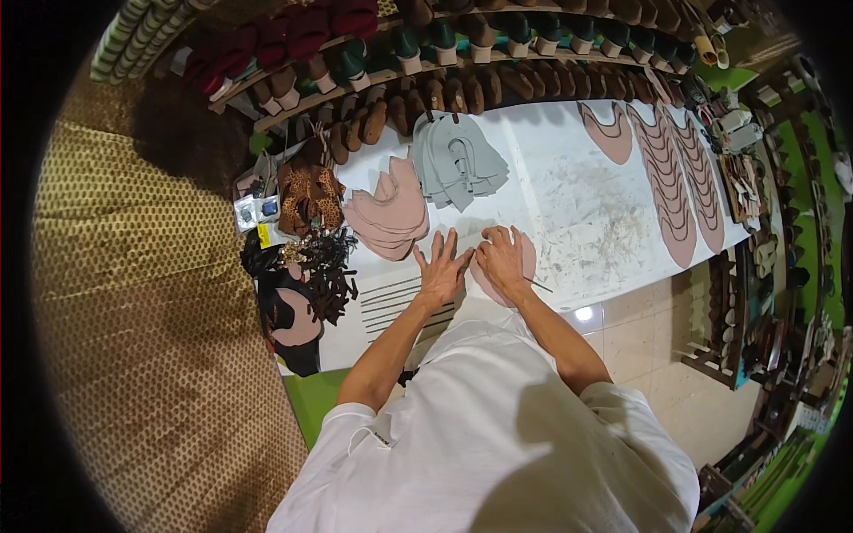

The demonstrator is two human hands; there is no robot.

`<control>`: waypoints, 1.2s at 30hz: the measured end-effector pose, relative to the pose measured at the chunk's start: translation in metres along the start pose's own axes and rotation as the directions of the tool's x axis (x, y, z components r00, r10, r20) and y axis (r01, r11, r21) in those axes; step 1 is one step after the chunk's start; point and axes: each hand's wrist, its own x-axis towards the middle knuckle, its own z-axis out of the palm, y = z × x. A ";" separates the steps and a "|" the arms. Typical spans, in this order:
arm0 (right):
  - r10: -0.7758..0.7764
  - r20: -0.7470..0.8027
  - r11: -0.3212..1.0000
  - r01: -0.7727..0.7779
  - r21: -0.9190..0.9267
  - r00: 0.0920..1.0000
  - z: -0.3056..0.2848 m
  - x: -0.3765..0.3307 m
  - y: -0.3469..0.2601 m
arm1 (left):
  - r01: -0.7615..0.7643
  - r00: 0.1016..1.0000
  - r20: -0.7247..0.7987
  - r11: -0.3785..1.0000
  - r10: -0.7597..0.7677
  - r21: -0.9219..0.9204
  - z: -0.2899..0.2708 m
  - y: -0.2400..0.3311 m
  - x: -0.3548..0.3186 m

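On the white worktable, a pink cut shoe-upper piece (529, 258) lies partly under my right hand (500, 264). That hand's fingers are bent and pressed down near the piece's edge. A thin dark stick (539, 285) juts out from beneath its outer side; whether the fingers grip it is hidden. Close by on the left, my left hand (442, 271) rests with fingers spread, its thumb side toward the right hand. Several dark strips (389, 306) lie in rows beside my left forearm. Beyond my left hand sits a stack of pink upper pieces (388, 218).
Grey cut pieces (458, 160) are piled at the back with a small tool on top. Overlapping pink pieces (662, 186) line the right end. Dark scraps (330, 275) and patterned material (311, 197) crowd the left. Shoe lasts (475, 89) fill shelves behind the table.
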 end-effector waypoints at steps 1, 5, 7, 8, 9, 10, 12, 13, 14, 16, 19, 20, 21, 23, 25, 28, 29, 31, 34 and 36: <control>0.003 0.000 1.000 -0.003 0.000 1.000 -0.002 -0.001 0.000 | -0.002 1.000 0.002 1.000 0.002 0.000 0.002 -0.001 0.000; 0.026 -0.121 0.994 -0.013 0.104 0.992 -0.009 -0.019 0.012 | -0.033 0.999 -0.028 0.999 0.033 -0.001 -0.001 0.000 0.003; 0.027 -0.159 0.996 -0.012 0.093 0.987 -0.010 -0.029 0.020 | -0.033 0.999 -0.003 0.999 0.033 0.003 -0.002 0.000 0.001; 0.013 -0.166 0.995 0.003 0.098 0.986 -0.009 -0.031 0.022 | -0.024 1.000 -0.006 1.000 0.024 -0.007 -0.003 0.000 0.000; 0.002 -0.177 0.995 0.016 0.101 0.984 -0.008 -0.033 0.025 | -0.019 1.000 -0.010 1.000 0.019 -0.015 -0.003 0.000 0.001; 0.008 -0.181 0.995 0.010 0.100 0.984 -0.007 -0.035 0.028 | -0.026 1.000 -0.008 1.000 0.026 -0.013 -0.004 0.000 0.001; -0.016 -0.152 0.990 0.037 0.136 0.988 -0.006 -0.034 0.032 | -0.018 1.000 0.008 1.000 0.018 0.002 -0.004 0.000 0.001; -0.014 -0.155 0.990 0.036 0.137 0.988 -0.006 -0.034 0.032 | -0.020 1.000 0.008 1.000 0.020 0.004 -0.005 0.000 0.001; 0.006 -0.133 0.991 0.012 0.133 0.991 -0.006 -0.033 0.032 | -0.017 1.000 0.015 1.000 0.017 0.005 -0.005 0.000 0.002; 0.026 -0.109 0.991 -0.012 0.132 0.994 -0.010 -0.032 0.028 | -0.011 1.000 0.023 1.000 0.011 0.006 -0.004 0.000 0.001; 0.101 -0.154 0.984 -0.075 0.163 0.983 -0.015 -0.031 0.022 | -0.009 0.999 0.032 1.000 0.009 0.001 -0.002 -0.002 0.000; 0.109 -0.144 0.979 -0.081 0.185 0.984 -0.017 -0.030 0.021 | -0.012 1.000 0.020 1.000 0.012 0.004 -0.001 -0.002 -0.001; 0.116 -0.134 0.974 -0.087 0.207 0.984 -0.017 -0.029 0.021 | -0.014 1.000 0.008 1.000 0.014 0.007 0.000 -0.003 -0.001; 0.111 -0.106 0.978 -0.089 0.189 0.988 -0.019 -0.031 0.019 | -0.013 1.000 0.014 1.000 0.013 0.013 0.001 -0.004 -0.001; 0.105 -0.079 0.981 -0.090 0.170 0.991 -0.017 -0.033 0.019 | -0.012 1.000 0.019 1.000 0.012 0.021 0.002 -0.004 -0.001; 0.079 -0.090 0.990 -0.068 0.122 0.993 -0.012 -0.033 0.020 | -0.031 0.999 -0.015 0.999 0.031 0.014 -0.001 -0.004 0.000; 0.116 -0.086 0.986 -0.105 0.128 0.989 -0.010 -0.034 0.021 | -0.044 0.999 -0.008 0.999 0.044 0.028 -0.003 -0.003 0.000; 0.150 -0.079 0.981 -0.138 0.136 0.986 -0.010 -0.034 0.018 | -0.051 0.999 0.000 0.998 0.051 0.042 -0.007 -0.003 0.000; 0.176 -0.139 0.974 -0.152 0.170 0.974 -0.011 -0.030 0.017 | -0.122 0.991 -0.036 0.986 0.126 0.113 -0.013 0.000 0.006; 0.185 -0.064 0.972 -0.173 0.162 0.981 -0.011 -0.029 0.020 | -0.157 0.988 0.018 0.971 0.156 0.182 -0.015 0.002 0.010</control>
